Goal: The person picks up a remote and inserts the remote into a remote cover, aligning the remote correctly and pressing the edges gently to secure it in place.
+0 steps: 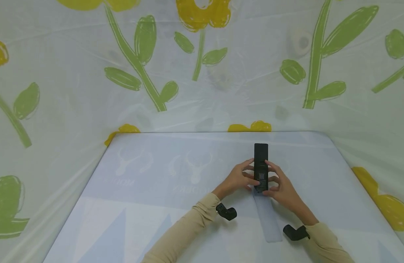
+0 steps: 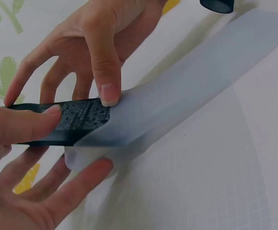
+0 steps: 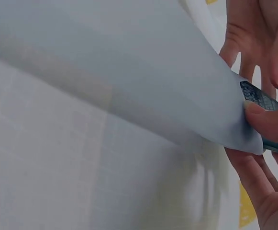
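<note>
A slim black box (image 1: 261,155) with fine pale print (image 2: 86,115) stands between my two hands, its near end at the mouth of a long translucent plastic sleeve (image 1: 269,224). My left hand (image 1: 235,178) grips the box from the left, thumb across the printed face. One of its fingers touches the sleeve's edge in the left wrist view. From the right, my right hand (image 1: 285,191) holds the box and sleeve together, its thumb (image 2: 109,93) pressing at the mouth's edge and its other fingers along the box's far side. The sleeve (image 3: 143,72) stretches away toward my body.
A white table (image 1: 139,226) with pale blue patterns lies below. Behind it hangs a whitish cloth (image 1: 241,98) with yellow flowers and green leaves. Black wrist cameras (image 1: 226,212) sit on both wrists, beside the beige sleeves (image 1: 185,230).
</note>
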{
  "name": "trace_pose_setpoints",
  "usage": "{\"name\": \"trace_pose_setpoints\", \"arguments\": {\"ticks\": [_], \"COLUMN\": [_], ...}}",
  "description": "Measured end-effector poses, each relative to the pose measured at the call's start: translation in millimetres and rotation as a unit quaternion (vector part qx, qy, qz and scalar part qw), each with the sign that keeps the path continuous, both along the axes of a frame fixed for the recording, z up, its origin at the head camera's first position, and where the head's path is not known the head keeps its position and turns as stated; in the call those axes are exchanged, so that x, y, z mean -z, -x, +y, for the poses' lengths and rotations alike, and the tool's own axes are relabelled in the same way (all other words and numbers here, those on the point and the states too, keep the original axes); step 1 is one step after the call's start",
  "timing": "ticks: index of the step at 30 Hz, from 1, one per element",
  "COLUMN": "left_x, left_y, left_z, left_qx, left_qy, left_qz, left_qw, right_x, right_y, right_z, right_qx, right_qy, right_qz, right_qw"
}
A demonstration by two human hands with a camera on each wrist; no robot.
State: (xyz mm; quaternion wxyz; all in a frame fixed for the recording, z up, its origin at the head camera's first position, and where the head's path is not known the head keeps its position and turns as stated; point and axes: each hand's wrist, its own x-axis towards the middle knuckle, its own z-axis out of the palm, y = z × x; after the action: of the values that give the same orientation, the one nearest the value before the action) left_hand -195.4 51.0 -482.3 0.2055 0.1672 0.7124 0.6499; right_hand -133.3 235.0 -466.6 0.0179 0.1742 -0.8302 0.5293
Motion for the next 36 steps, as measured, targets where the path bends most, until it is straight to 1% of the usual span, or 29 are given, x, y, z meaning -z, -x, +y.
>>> {"name": "trace_pose_setpoints", "arguments": {"ticks": [1,2,5,8,10,12,14,17,20,26,29,33,36], "left_x": [0.2,0.2,-0.1,-2.0,-4.2,-6.2,-8.5,-11.5,-14.6,-21.0,-25.6,-32.1,-36.1], "left_y": [0.4,0.8,1.3,-0.3,-2.3,-4.5,-6.3,-8.0,-9.1,-11.1,-12.3,-13.2,-13.6], "left_z": [-0.4,-0.8,-2.1,-1.9,-1.0,0.2,1.4,3.0,3.6,0.6,-1.8,-4.3,-5.6], "left_qx": [0.014,0.024,0.044,0.048,0.046,0.04,0.034,0.03,0.027,0.025,0.026,0.025,0.025], "left_qy": [0.0,0.003,0.024,0.055,0.062,0.06,0.045,0.011,-0.012,-0.008,-0.022,-0.034,-0.031], "left_qz": [0.002,0.01,0.055,0.114,0.138,0.152,0.156,0.148,0.139,0.146,0.147,0.153,0.158], "left_qw": [0.9999,0.9997,0.9972,0.9907,0.9875,0.9857,0.9861,0.9884,0.9898,0.9889,0.9886,0.9873,0.9867], "right_x": [-4.7,-5.0,-2.0,7.1,11.6,12.2,9.9,4.2,-1.3,-12.3,-18.0,-25.0,-28.2], "right_y": [-2.0,-2.2,-1.6,1.1,2.8,3.1,3.0,1.6,0.5,-1.1,-1.2,-0.9,-1.3], "right_z": [-1.2,-1.0,0.8,6.3,10.6,14.1,16.8,19.2,20.6,20.1,19.1,17.4,16.7], "right_qx": [0.003,0.005,0.018,0.022,0.023,0.022,0.021,0.023,0.02,-0.012,-0.024,-0.027,-0.027], "right_qy": [0.0,0.001,0.001,0.006,0.011,0.016,0.016,0.005,-0.006,-0.014,-0.027,-0.05,-0.047], "right_qz": [0.003,0.005,0.003,0.007,0.013,0.019,0.022,0.025,0.029,0.037,0.041,0.045,0.045], "right_qw": [1.0,1.0,1.0,1.0,1.0,0.999,0.999,0.999,0.999,0.999,0.998,0.997,0.998]}}
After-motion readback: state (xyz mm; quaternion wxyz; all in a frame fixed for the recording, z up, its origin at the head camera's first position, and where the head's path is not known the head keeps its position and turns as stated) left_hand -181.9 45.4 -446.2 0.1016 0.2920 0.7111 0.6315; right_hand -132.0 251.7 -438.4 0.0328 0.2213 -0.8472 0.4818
